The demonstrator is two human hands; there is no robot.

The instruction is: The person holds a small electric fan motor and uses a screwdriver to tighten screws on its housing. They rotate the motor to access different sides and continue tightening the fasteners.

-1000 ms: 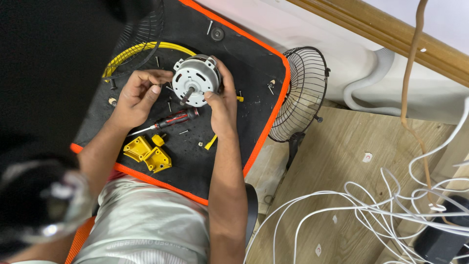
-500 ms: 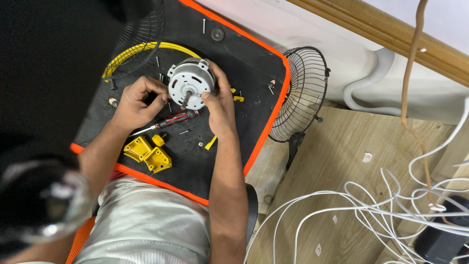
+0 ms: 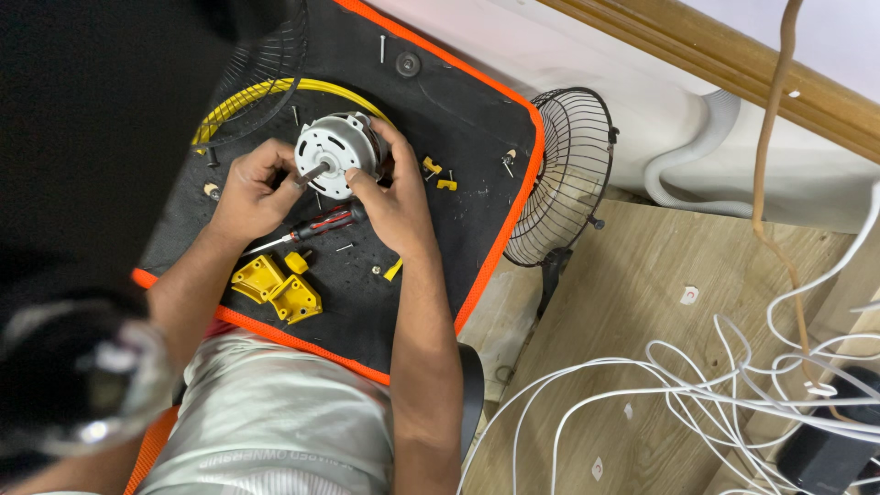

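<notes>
the round silver fan motor (image 3: 332, 154) sits on the black orange-edged mat (image 3: 458, 137) between both hands, right hand (image 3: 396, 203) clasping its side, left hand (image 3: 249, 191) pinching its shaft (screwdriver (image 3: 307, 227) just below).

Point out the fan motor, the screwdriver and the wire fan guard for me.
fan motor (image 3: 332, 151), head view, on its round white end cover.
screwdriver (image 3: 321, 223), head view, on its red-black handle.
wire fan guard (image 3: 566, 174), head view, on its mesh.

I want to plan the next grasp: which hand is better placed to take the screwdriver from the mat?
Probably the right hand, though it holds the motor: the screwdriver handle lies just beside its palm. The left hand pinches the shaft, with only the blade tip near its wrist.
</notes>
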